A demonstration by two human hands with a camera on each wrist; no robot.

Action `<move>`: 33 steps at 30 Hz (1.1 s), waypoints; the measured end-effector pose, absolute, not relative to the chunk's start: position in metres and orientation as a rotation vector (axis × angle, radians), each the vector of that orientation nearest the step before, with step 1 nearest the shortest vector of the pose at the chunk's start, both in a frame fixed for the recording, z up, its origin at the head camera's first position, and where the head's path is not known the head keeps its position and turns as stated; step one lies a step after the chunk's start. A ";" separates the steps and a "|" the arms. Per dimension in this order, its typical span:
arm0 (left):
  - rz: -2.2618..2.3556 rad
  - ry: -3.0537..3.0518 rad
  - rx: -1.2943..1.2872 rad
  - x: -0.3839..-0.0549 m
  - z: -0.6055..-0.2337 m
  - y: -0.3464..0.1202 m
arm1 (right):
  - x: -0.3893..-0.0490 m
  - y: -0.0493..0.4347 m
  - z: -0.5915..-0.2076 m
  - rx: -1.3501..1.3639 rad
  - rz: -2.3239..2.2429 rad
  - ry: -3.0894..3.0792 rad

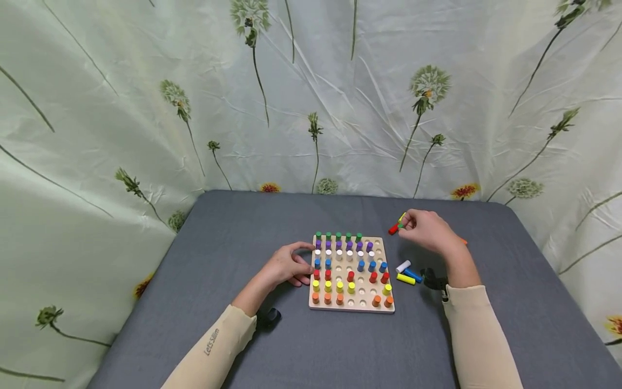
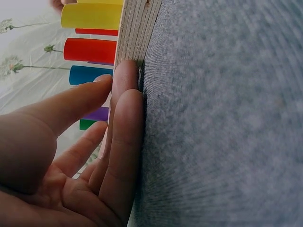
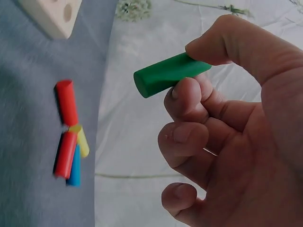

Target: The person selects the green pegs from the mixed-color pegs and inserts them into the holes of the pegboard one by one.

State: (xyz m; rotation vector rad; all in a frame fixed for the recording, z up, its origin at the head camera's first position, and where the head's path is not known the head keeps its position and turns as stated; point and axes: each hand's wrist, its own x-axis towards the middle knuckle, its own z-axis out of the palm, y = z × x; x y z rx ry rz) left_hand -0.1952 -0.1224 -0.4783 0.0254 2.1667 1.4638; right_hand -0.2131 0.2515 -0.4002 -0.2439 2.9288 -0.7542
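A square wooden pegboard point(image 1: 342, 310) lies on the table, with rows of coloured pegs standing in its holes. My left hand point(image 1: 284, 265) rests at the board's left side; in the left wrist view its fingers point(image 2: 124, 127) lie along the wooden edge, with the thumb close to a blue peg point(image 2: 87, 75). Above the table, right of the board's far corner, my right hand point(image 1: 430, 231) pinches a green peg point(image 3: 163, 75) between thumb and index finger. The green row point(image 1: 338, 236) at the back of the board has holes to its right.
Beside the board's right edge lie a loose white peg point(image 1: 403, 266), a blue peg point(image 1: 413, 275) and a yellow peg point(image 1: 405, 279). Farther back are more, including a red peg point(image 1: 393, 229). A flowered curtain point(image 1: 301, 108) hangs behind the grey table point(image 1: 233, 227).
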 end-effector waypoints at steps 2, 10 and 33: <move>1.465 2.162 0.020 -0.195 -0.478 -0.122 | -0.216 0.247 -0.400 -0.250 -0.758 2.921; 1.467 2.156 0.035 -0.195 -0.480 -0.118 | -0.227 0.232 -0.409 -0.297 -0.790 2.889; 1.456 2.197 0.040 -0.195 -0.480 -0.122 | -0.246 0.206 -0.444 -0.387 -0.905 2.794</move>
